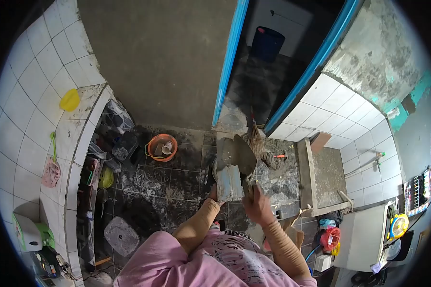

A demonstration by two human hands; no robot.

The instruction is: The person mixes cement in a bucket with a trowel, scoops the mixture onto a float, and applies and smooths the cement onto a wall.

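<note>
My left hand [214,193] is closed on the near edge of a flat, pale blue-grey rectangular board [229,182] smeared with grey mortar. Its fingers are mostly hidden beneath the board. In my right hand [258,206], fingers wrapped round the handle, is a trowel with a broad, rounded grey blade [244,154]. The blade reaches forward past the far right edge of the board; whether the two touch I cannot tell. Both tools are held in front of my body, above the dirty floor.
An orange bucket [161,147] with a white cup inside stands ahead on the left. A straw broom [255,138] leans by the blue-framed doorway. A low-walled basin [323,174] is on the right, and a grey stool [121,236] at lower left. Dark floor tiles [179,179] carry white dust.
</note>
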